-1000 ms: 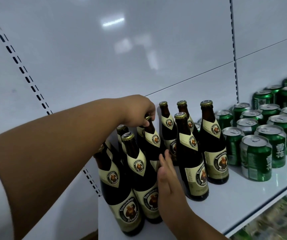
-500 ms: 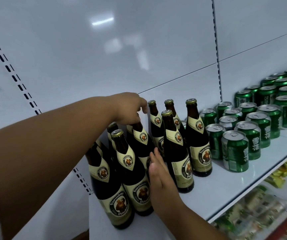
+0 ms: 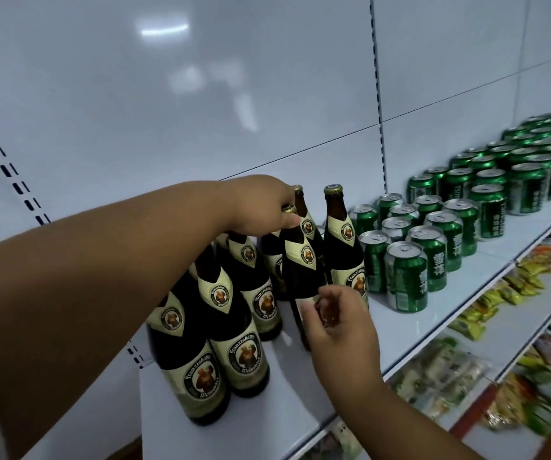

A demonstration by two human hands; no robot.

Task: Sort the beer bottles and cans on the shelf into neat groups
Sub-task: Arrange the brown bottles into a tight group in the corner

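On the white shelf [image 3: 300, 376] the sorting looks mostly done; the brown beer bottles [image 3: 234, 327] stand clustered at centre-left of the frame, the green cans [image 3: 433, 234] sit in rows running toward the upper right, a narrow gap between the two groups; what seems left is squaring up the bottles, whose rows are uneven; the left hand [image 3: 261, 207] reaches in from the left with fingers curled down over the top of one middle bottle [image 3: 302, 270], gripping it by the neck; the right hand [image 3: 337, 320], lower centre, has fingers loosely bent, fingertips at that bottle's label; whether they pinch it I cannot tell.
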